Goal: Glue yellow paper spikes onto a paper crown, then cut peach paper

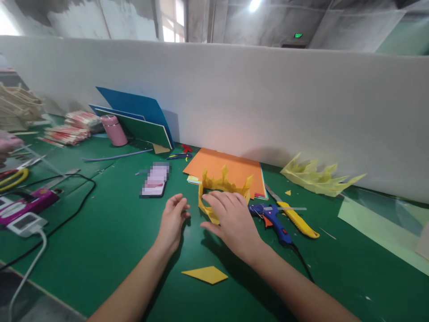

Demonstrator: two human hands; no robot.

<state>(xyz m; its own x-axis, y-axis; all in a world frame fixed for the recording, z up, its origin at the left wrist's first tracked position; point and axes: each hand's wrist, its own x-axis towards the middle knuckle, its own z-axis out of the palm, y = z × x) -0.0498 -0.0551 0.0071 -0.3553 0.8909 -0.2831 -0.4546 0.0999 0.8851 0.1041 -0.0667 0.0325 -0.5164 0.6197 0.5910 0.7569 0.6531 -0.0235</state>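
Note:
A yellow paper crown point(221, 185) with jagged points stands on the green table point(110, 232) in front of me. My right hand point(231, 219) lies over its near side, fingers spread and touching the paper. My left hand point(172, 219) rests on the table just left of the crown, fingers loosely curled, holding nothing that I can see. A yellow paper scrap point(206, 274) lies on the table between my forearms.
A blue glue gun point(273, 221) and a yellow utility knife point(296, 219) lie right of the crown. Orange paper sheets point(231, 167) sit behind it, a phone point(154, 181) to the left, more yellow spiked paper point(317, 176) at the right, cables and chargers point(25, 219) far left.

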